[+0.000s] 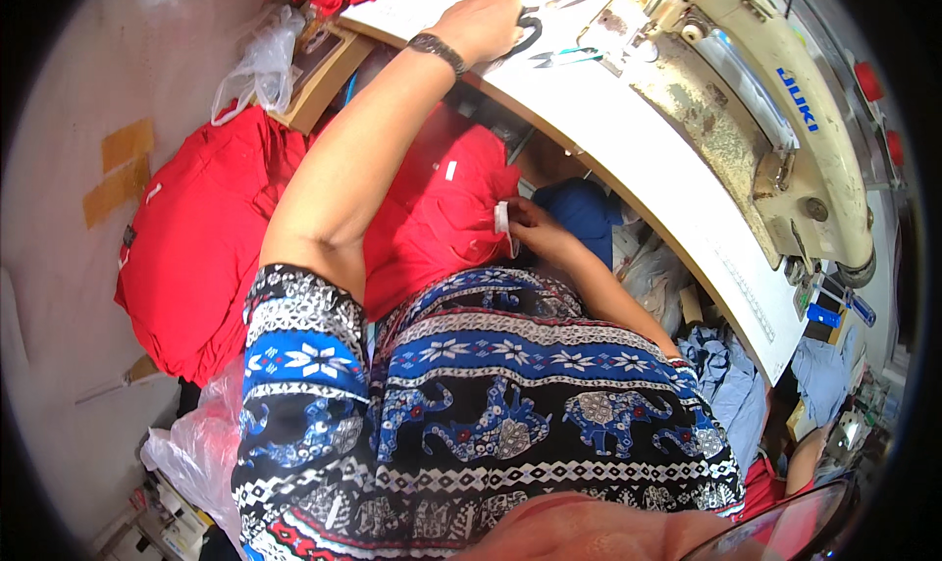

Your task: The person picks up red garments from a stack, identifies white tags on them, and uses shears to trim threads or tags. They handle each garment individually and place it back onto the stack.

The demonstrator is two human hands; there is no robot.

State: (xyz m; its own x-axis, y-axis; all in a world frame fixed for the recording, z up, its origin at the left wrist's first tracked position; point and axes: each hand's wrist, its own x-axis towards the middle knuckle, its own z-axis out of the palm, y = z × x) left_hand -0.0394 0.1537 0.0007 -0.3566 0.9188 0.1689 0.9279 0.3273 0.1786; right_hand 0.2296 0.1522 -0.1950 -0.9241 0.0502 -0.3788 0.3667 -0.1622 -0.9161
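My left hand (483, 26), with a dark bracelet on its wrist, is at the table's near edge, its fingers curled at a black loop (531, 33) that looks like a scissors handle. The fingertips are partly hidden. Beside it lie small thread snips (569, 58) with teal handles. Down at my lap, my right hand (535, 229) pinches the edge of a red garment (432, 203) by a white strip (502, 218). The garment drapes over my lap, below the table's edge.
A cream sewing machine (814, 120) stands on the white table (677, 188) at the right. More red fabric (211, 247) is heaped at the left, under a clear plastic bag (270, 61). A blue cloth (579, 213) and light-blue cloth (726, 375) lie below the table.
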